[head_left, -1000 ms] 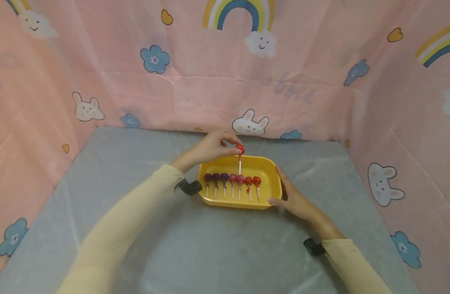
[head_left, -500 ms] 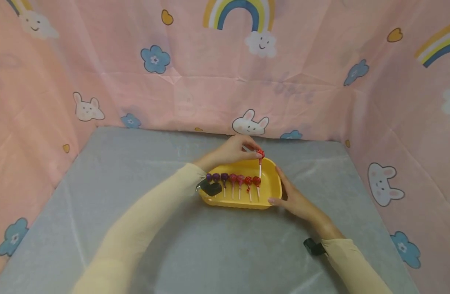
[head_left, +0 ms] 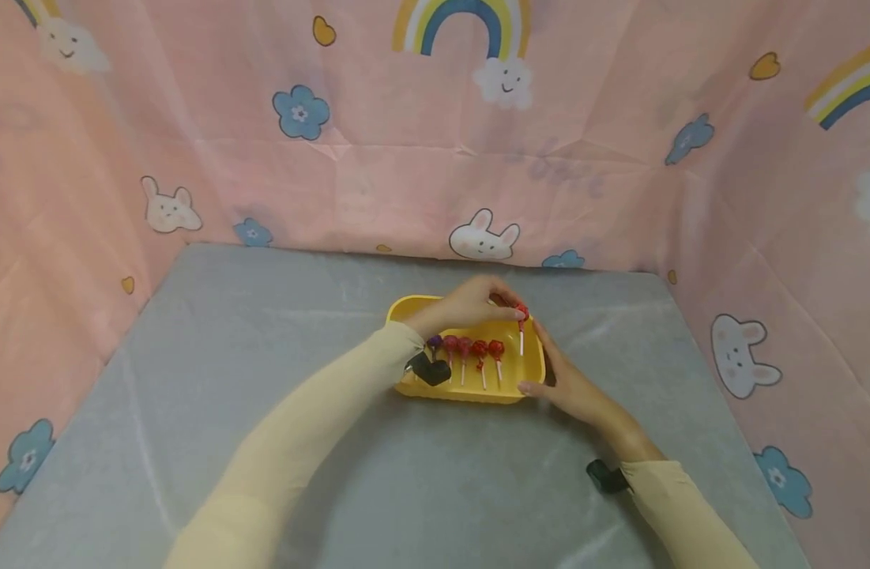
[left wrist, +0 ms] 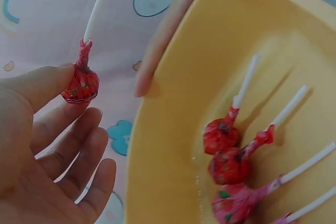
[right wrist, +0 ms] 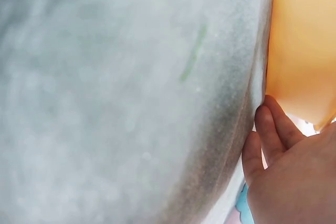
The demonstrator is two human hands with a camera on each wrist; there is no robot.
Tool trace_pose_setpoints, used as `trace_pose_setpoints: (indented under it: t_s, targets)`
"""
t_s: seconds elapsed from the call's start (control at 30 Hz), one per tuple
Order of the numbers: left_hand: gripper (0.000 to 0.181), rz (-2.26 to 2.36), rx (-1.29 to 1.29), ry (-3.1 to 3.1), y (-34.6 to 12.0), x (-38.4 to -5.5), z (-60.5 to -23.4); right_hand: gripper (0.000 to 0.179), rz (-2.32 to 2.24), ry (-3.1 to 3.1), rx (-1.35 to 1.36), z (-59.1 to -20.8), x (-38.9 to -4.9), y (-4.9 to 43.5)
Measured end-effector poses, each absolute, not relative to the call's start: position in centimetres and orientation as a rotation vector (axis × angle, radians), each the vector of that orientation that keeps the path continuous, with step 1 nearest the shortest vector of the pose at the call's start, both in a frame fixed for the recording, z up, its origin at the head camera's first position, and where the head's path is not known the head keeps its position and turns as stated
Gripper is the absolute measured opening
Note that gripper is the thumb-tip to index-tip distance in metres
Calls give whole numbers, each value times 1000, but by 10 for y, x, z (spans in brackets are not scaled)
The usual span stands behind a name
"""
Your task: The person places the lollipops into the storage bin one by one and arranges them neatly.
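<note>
My left hand point(head_left: 477, 302) pinches a red-wrapped lollipop point(left wrist: 84, 83) by its candy head, between thumb and index finger, white stick pointing down in the head view. It hangs over the right part of a yellow tray point(head_left: 530, 373). Inside, lollipops lie in a row: red ones point(head_left: 496, 348) at the right, pink ones point(head_left: 465, 346) beside them, then a purple one point(head_left: 435, 341); my left wrist hides the row's left end. My right hand point(head_left: 570, 387) holds the tray's right end, thumb at the near corner, fingers along the outer wall.
The tray stands on a grey cloth-covered table point(head_left: 435, 482). A pink printed curtain point(head_left: 378, 182) rises behind the table and along both sides. Dark straps point(head_left: 429, 369) sit on both wrists.
My left hand has carried the red lollipop rightward and a little nearer, from above the tray's middle to its right end. The right hand and tray stay in place.
</note>
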State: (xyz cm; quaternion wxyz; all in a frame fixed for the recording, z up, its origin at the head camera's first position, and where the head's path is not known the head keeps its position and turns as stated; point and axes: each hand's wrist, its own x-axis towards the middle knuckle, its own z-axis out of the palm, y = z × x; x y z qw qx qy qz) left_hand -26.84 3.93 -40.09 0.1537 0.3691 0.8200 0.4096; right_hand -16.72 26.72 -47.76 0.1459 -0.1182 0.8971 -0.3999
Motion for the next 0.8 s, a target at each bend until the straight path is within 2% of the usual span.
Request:
trace_pose_setpoints:
  t_s: [0.47, 0.8]
  targets:
    - [30, 1173, 949, 2316, 52, -267, -428, 107, -1157, 2576, -328, -477, -165, 267]
    - [32, 1129, 929, 2319, 54, -264, -430, 108, -1151, 2563, -309, -476, -166, 269]
